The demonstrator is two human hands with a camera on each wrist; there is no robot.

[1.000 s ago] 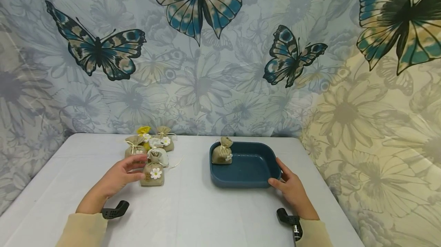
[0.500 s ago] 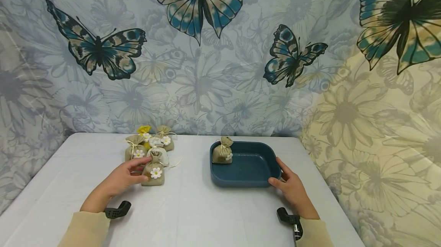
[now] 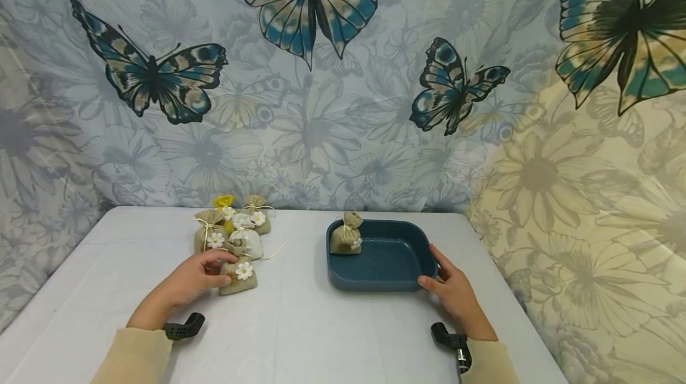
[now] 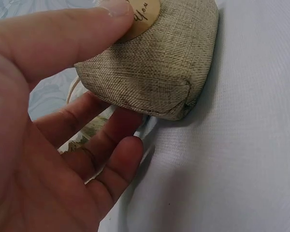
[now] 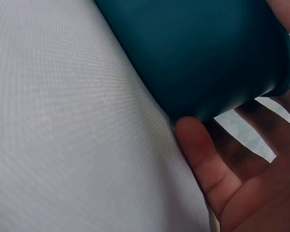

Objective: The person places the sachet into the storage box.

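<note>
Right hand (image 3: 454,293) gripping the blue rectangular plastic-looking tray (image 3: 370,282), left hand (image 3: 189,280) pinches a beige cloth pouch (image 3: 239,281) left of it, seemingly for lifting in.

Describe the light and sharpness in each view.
Head: backdrop yellowish at right, a faint shadow beside the tub. Left wrist: crisp weave on the pouch, soft shadow on the cloth. Right wrist: tub dark, with a faint sheen by its edge.

Head view was evenly lit; shadows on table (image 3: 321,336) were soft. Left wrist view: shadow lay beside bag (image 4: 154,67). Right wrist view: box (image 5: 193,53) looked dark, edge glinted weakly.
</note>
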